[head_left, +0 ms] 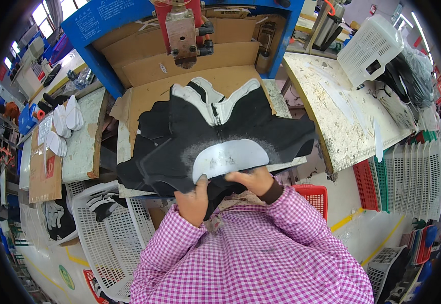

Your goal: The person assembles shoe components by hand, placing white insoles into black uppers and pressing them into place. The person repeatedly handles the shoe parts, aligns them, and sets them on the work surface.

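Flat black pieces shaped like shoe uppers (162, 164), with white-edged collars, lie stacked under the machine head. On the nearest one sits a white half-moon piece (230, 158), with grey fuzzy marks on the black around it. My left hand (192, 202) grips the near edge of the stack, its thumb pressed at the white piece's left corner. My right hand (255, 181) holds the same edge farther right, thumb along the white piece's lower rim. The fingers of both hands are hidden beneath the black material. Above hangs a metal press head (182, 38), apart from the pieces.
A blue machine frame (96, 23) lined with cardboard (190, 55) surrounds the work. Left, a side table (83, 157) bears stacked white pieces (68, 116); a white basket (111, 238) stands below. Right are a worn table (332, 147), a tipped white basket (372, 48) and stacked crates (413, 177).
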`<act>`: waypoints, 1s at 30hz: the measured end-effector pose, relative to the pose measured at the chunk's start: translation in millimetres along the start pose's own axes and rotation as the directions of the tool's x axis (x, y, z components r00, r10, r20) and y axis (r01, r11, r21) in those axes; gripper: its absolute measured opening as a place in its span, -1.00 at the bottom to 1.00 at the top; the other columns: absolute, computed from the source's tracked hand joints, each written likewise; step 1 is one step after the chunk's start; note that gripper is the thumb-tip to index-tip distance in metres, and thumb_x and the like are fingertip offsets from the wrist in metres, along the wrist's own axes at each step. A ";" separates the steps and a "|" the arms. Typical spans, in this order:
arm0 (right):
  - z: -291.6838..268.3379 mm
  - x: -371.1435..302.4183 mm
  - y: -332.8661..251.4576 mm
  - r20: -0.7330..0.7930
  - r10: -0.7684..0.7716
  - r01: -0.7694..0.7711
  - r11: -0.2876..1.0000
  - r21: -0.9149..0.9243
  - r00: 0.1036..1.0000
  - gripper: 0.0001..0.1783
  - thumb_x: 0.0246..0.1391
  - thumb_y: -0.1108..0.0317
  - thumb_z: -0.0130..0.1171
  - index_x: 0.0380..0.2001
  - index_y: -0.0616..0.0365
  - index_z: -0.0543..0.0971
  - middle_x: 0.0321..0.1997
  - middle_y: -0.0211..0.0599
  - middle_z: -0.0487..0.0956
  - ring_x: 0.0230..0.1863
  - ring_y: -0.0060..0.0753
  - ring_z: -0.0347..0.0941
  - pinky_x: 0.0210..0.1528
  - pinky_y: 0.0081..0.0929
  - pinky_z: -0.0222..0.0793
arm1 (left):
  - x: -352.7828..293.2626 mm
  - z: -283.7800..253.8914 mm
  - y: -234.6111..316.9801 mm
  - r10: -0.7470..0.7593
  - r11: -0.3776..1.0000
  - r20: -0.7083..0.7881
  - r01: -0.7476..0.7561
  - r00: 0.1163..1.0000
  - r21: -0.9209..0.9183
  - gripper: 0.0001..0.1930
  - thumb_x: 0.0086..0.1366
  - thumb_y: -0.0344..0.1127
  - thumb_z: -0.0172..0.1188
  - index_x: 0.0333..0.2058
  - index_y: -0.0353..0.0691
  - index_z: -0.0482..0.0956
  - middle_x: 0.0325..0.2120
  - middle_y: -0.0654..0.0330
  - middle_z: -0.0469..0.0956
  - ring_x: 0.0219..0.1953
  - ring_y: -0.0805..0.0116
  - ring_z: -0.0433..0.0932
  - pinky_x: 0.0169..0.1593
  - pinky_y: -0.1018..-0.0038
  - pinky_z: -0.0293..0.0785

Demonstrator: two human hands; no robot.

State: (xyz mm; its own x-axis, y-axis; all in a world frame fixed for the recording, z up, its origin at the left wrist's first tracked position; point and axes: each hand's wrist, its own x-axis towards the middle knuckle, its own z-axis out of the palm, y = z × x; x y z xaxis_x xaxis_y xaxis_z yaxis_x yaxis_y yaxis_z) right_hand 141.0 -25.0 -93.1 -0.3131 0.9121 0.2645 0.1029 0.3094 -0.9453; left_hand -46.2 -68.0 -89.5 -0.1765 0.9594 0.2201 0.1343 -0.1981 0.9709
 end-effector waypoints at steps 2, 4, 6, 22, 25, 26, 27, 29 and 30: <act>-7.1 2.0 -8.7 -0.063 0.175 -0.148 0.941 0.306 0.983 -0.47 0.02 0.29 0.27 0.03 0.26 0.40 -0.10 -0.24 0.51 -0.06 -0.35 0.44 0.02 -0.42 0.34 | -0.3 -3.1 1.4 -0.057 0.988 0.008 0.057 0.998 -0.147 -0.66 0.21 -0.60 -0.01 -0.01 -0.48 0.31 -0.15 0.00 0.47 -0.14 0.24 0.52 -0.21 0.45 0.59; -12.1 2.9 -13.3 -0.167 0.394 -0.255 0.809 0.530 0.904 -0.50 0.04 0.30 0.25 0.03 0.25 0.40 -0.11 -0.23 0.52 -0.09 -0.36 0.46 -0.07 -0.44 0.41 | -2.0 -2.4 3.9 -0.020 0.988 0.007 0.021 1.000 -0.153 -0.66 0.21 -0.60 -0.01 -0.02 -0.49 0.31 -0.15 0.01 0.47 -0.14 0.25 0.51 -0.19 0.44 0.58; -8.2 4.9 -12.1 -0.249 0.461 -0.237 0.763 0.601 0.851 -0.55 0.05 0.30 0.23 -0.02 0.27 0.42 -0.13 -0.20 0.52 -0.13 -0.36 0.50 -0.23 -0.48 0.50 | -3.5 -3.2 6.5 0.095 0.995 0.066 -0.096 0.993 0.013 -0.63 0.19 -0.60 0.05 0.01 -0.49 0.31 -0.11 0.00 0.46 -0.12 0.24 0.51 -0.10 0.41 0.53; 35.2 7.2 -27.8 -0.020 -0.409 0.367 0.839 -0.402 0.913 -0.48 0.01 0.61 0.06 0.11 0.34 0.38 0.14 0.14 0.41 0.07 -0.08 0.47 0.03 -0.43 0.40 | -28.7 7.2 9.2 0.283 0.813 0.248 -0.369 0.927 0.451 -0.23 0.07 -0.46 0.19 0.22 -0.55 0.01 0.03 -0.38 0.31 -0.15 -0.18 0.54 -0.24 0.33 0.54; 29.5 11.3 -28.2 -0.184 -0.302 0.255 0.937 -0.239 0.935 -0.62 0.10 0.53 0.08 0.02 0.36 0.45 -0.04 0.04 0.53 -0.07 -0.11 0.52 0.00 -0.44 0.39 | -25.1 -20.1 11.3 0.224 0.845 0.271 -0.325 0.936 0.425 -0.33 0.14 -0.48 0.15 0.20 -0.54 0.08 0.08 -0.30 0.29 -0.13 -0.10 0.54 -0.10 0.37 0.49; 26.9 10.3 -29.2 -0.124 -0.013 0.004 0.997 -0.077 0.992 -0.65 0.11 0.54 0.07 0.00 0.36 0.46 -0.06 -0.01 0.54 -0.04 -0.19 0.49 0.03 -0.42 0.36 | -25.5 -26.0 12.9 0.243 0.805 0.311 -0.370 0.919 0.464 -0.37 0.17 -0.50 0.13 0.19 -0.52 0.10 0.09 -0.22 0.30 -0.13 -0.03 0.54 -0.04 0.39 0.45; 31.5 11.9 -28.6 -0.084 -0.185 0.167 0.969 -0.180 0.979 -0.64 0.13 0.53 0.04 0.02 0.36 0.45 -0.02 0.01 0.52 0.01 -0.19 0.47 0.07 -0.42 0.34 | -26.4 -30.2 14.5 0.294 0.678 0.399 -0.483 0.869 0.554 -0.40 0.19 -0.52 0.11 0.19 -0.49 0.13 0.10 -0.15 0.32 -0.14 0.04 0.55 0.02 0.42 0.42; 43.2 16.3 -29.2 0.148 -0.379 0.407 0.851 -0.331 0.913 -0.38 -0.06 0.61 0.06 0.17 0.28 0.32 0.14 0.10 0.41 0.11 -0.05 0.42 0.08 -0.37 0.39 | -33.9 -28.5 17.0 0.328 0.738 0.278 -0.429 0.903 0.521 -0.33 0.10 -0.53 0.19 0.20 -0.43 0.15 0.03 -0.12 0.39 -0.15 0.08 0.56 0.01 0.43 0.42; 51.3 18.8 -30.4 0.196 -0.352 0.399 0.859 -0.321 0.915 -0.34 -0.10 0.60 0.07 0.18 0.22 0.31 0.20 0.15 0.33 0.17 0.01 0.35 0.13 -0.36 0.36 | -39.8 -26.0 18.6 0.126 0.960 0.220 -0.175 0.967 0.220 -0.29 0.05 -0.53 0.22 0.20 -0.40 0.17 -0.01 -0.10 0.44 -0.16 0.11 0.57 0.00 0.44 0.43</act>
State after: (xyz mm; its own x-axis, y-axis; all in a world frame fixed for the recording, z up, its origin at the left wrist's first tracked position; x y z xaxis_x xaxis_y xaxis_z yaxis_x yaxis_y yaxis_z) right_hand 83.5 -31.0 -69.2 -0.5079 0.6730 0.5376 0.2662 0.7162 -0.6451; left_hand -62.1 -115.2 -77.7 0.0610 0.9472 0.3148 0.3743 -0.3141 0.8725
